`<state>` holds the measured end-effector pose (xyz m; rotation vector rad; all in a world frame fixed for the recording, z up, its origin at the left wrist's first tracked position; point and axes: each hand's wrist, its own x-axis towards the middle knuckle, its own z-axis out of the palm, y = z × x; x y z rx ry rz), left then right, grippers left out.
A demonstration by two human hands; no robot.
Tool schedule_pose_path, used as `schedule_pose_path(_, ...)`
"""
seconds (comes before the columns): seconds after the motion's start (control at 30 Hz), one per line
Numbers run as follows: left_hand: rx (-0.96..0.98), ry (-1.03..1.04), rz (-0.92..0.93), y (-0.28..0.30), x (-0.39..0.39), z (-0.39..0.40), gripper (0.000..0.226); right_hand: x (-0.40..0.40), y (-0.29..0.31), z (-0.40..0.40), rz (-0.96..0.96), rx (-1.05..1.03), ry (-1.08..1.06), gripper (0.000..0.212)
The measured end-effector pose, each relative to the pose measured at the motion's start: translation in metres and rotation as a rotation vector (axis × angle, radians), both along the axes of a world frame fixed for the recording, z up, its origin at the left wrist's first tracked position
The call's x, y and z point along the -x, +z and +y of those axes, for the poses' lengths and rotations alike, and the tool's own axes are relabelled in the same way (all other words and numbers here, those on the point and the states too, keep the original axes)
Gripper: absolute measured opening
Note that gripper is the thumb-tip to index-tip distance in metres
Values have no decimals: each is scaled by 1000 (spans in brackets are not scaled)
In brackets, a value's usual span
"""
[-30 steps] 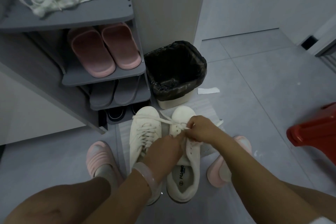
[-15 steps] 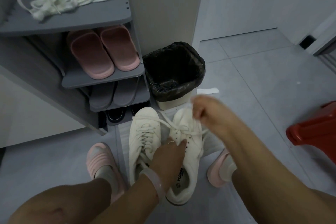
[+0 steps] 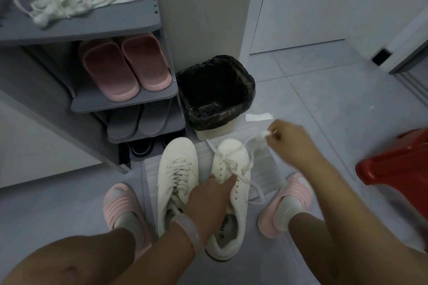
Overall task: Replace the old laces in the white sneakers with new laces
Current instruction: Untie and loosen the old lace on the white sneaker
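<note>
Pinching the lace end, the right hand is raised beside the right sneaker, on which the left hand rests with fingers curled.

Floor – sneakers, bin.
</note>
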<state>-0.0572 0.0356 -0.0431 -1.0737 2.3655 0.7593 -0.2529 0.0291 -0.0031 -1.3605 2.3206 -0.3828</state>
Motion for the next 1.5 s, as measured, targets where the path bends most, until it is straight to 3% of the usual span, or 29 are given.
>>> schedule_pose_path(0.13, 26, -6, 44, 2, 0, -1, 61, -32, -37, 18, -70, -102, 216, 20)
schedule_pose_path(0.23, 29, -11, 13, 2, 1, 0, 58, -38, -50, 22, -3, -145, 268, 32)
schedule_pose_path(0.47, 72, 12, -63, 3, 9, 3, 65, -38, -50, 26, 258, -128, 288, 20)
schedule_pose_path(0.53, 61, 8, -87, 4, 11, 4, 69, -30, -38, 25, 250, 67, 102, 16)
schedule_pose_path(0.67, 23, -12, -127, 5, 14, 4, 84, 19, 7, 19, 95, 625, -521, 16)
schedule_pose_path(0.73, 13, -15, -126, 6, 15, 3, 85, 39, 16, 18, 14, 743, -597, 17)
schedule_pose_path(0.77, 9, -14, -127, 6, 14, 4, 85, 41, 17, 18, 33, 667, -529, 17)
schedule_pose_path(0.9, 12, -11, -145, 6, 14, 4, 87, 13, -10, 22, 139, 33, -51, 26)
schedule_pose_path(0.97, 21, -5, -136, 7, 13, 4, 86, -7, -27, 25, 133, -99, 98, 29)
schedule_pose_path(1.1, 57, 5, -104, 7, 11, 6, 74, -35, -52, 27, 92, -166, 273, 25)
schedule_pose_path(1.27, 93, -12, -104, 7, 13, 5, 68, -40, -61, 28, 77, -148, 275, 25)
schedule_pose_path(1.5, 176, -12, -100, 3, 16, 6, 64, -31, -54, 33, 169, -313, 291, 36)
